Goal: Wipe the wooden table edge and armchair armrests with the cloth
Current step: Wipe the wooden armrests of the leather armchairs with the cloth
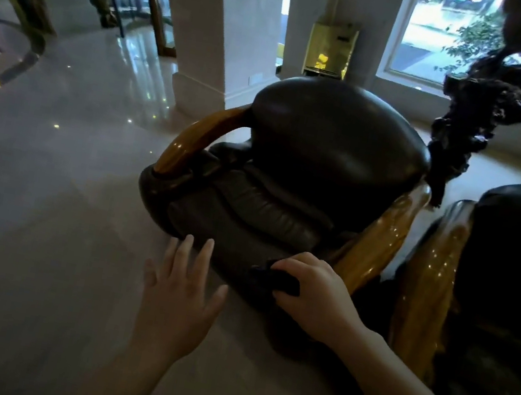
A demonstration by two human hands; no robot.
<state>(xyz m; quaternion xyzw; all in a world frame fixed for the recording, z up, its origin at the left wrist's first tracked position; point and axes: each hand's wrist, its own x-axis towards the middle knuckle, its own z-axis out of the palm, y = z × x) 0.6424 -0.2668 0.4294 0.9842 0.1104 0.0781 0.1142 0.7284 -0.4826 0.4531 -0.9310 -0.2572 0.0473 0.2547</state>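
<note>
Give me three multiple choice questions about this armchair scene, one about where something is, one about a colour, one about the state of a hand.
1. Where is the cloth?
A. on the floor
B. under the right hand, on the front of the armchair seat
C. draped over the backrest

2. What colour are the armchair's armrests?
A. glossy golden brown wood
B. white
C. red

3. What is the left hand doing?
A. gripping the cloth
B. clenched on an armrest
C. open, fingers spread, holding nothing

Answers:
1 B, the right hand is closed over the dark cloth at the front edge of the armchair.
2 A, both curved arms shine amber against the dark leather.
3 C, its fingers are spread near the seat front, with nothing in them.
</note>
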